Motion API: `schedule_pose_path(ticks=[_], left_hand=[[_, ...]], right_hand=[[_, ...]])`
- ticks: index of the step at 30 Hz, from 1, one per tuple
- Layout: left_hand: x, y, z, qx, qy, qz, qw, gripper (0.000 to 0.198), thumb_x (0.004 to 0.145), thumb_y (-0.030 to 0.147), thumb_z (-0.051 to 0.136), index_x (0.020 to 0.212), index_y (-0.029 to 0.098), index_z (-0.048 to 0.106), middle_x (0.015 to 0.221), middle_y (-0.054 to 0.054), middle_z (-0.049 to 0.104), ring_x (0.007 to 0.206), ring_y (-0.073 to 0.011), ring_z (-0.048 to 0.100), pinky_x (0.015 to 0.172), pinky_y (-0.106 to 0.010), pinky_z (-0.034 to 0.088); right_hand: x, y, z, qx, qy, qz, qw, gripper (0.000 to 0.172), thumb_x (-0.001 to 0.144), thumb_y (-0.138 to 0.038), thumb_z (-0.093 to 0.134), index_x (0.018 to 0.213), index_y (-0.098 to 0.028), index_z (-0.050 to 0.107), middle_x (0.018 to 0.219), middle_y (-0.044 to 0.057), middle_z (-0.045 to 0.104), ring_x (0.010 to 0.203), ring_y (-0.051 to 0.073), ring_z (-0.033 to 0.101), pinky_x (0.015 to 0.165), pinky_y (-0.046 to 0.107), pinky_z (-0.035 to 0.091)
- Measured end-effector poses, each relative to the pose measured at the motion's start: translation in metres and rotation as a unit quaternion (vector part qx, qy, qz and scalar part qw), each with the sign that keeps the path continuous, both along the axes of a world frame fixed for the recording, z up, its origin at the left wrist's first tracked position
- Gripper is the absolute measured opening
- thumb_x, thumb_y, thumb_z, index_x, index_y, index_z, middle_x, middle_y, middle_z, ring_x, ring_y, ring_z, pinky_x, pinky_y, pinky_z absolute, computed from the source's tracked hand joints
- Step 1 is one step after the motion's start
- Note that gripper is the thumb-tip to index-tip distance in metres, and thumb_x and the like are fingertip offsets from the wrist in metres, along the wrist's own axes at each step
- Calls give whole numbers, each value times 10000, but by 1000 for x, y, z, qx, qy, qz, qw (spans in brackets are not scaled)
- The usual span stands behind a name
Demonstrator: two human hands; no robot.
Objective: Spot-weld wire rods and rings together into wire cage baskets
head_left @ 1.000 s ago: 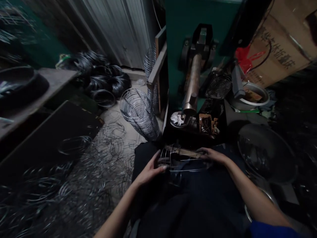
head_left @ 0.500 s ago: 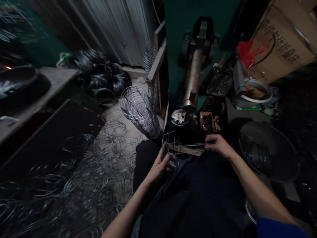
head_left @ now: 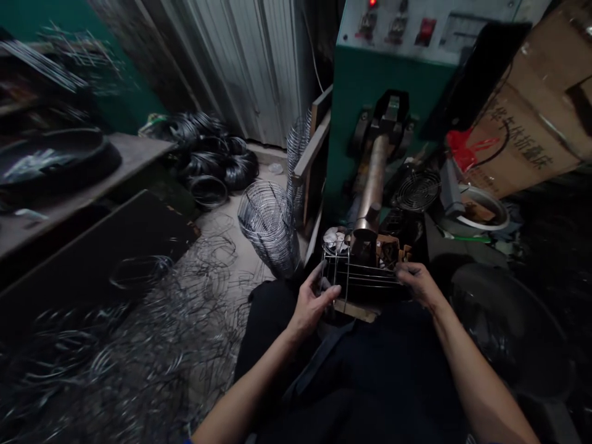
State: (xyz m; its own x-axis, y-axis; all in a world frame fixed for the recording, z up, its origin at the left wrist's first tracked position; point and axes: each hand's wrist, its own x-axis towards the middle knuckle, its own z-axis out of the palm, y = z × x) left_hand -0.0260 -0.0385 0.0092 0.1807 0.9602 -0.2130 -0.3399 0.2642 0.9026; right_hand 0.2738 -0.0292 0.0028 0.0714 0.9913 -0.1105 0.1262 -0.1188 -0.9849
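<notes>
We read 华午休折叠床 in dark print on the cardboard box (head_left: pixel 522 139), running at a slant. Markings on the machine's control panel (head_left: pixel 428 9): too small and blurred for us.

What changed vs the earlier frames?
The thin silver wire frame moved up and forward, off the dark-clothed lap toward the round copper-coloured metal bar. The head view tilted up, so a pale grey control panel now shows. Nothing was let go: left hand and right hand still hold the frame. The silver wire basket stack stayed put.
</notes>
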Motion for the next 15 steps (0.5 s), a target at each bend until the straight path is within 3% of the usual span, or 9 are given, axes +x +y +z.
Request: schedule_pose_path(ticks=[6,11,15], left_hand=[[7,9,4,-7,-15,2,1000,875,672,343,856,1441,144,489,650,70,489,555,-59,468,509,-168,399],[7,7,9,-32,-29,12,999,909,674,378,857,1458,156,453,645,82,494,492,-51,453,477,-178,425],[10,11,10,-39,-40,21,998,869,641,371,880,1404,162,521,652,71,532,497,-57,487,498,-187,454]], right_hand=[[9,14,-11,24,50,3,998,562,683,-602,774,500,-193,435,538,-48,277,522,99,240,483,249,232],[8,21,-19,-7,48,6,999,499,618,-600,823,562,-183,555,554,-27,379,518,109,311,450,241,269],[6,26,-20,-9,64,1,998,537,624,-606,814,528,-190,488,524,-46,330,492,93,269,438,232,241]])
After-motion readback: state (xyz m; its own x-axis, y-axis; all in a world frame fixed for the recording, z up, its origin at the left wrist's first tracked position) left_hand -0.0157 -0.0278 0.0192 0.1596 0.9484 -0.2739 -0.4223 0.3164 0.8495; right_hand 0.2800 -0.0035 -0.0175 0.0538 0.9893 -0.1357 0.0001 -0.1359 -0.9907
